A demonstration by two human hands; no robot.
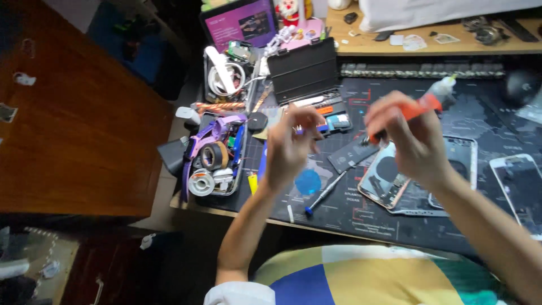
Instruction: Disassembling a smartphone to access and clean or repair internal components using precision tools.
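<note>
You are at a phone-repair bench set up in a home. The table (350, 217) carries a dark work mat (395, 101), an opened phone (389, 181), a loose screen (522, 186), a screwdriver (326, 194) and an open bit case (307, 76). A tray (214, 158) beside it holds tape rolls and solder. A wooden cabinet (79, 130) stands near, and a laptop (240, 25) sits behind.

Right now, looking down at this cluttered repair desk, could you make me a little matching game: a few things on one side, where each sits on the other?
Things:
1. orange tool
2. blue disc
3. tape rolls
4. blue-tipped screwdriver

Places:
A. in the tray at the mat's left edge
B. in the right hand
C. on the mat under the left hand
D. lying slanted right of the disc

Pairs: 1-B, 2-C, 3-A, 4-D
</note>
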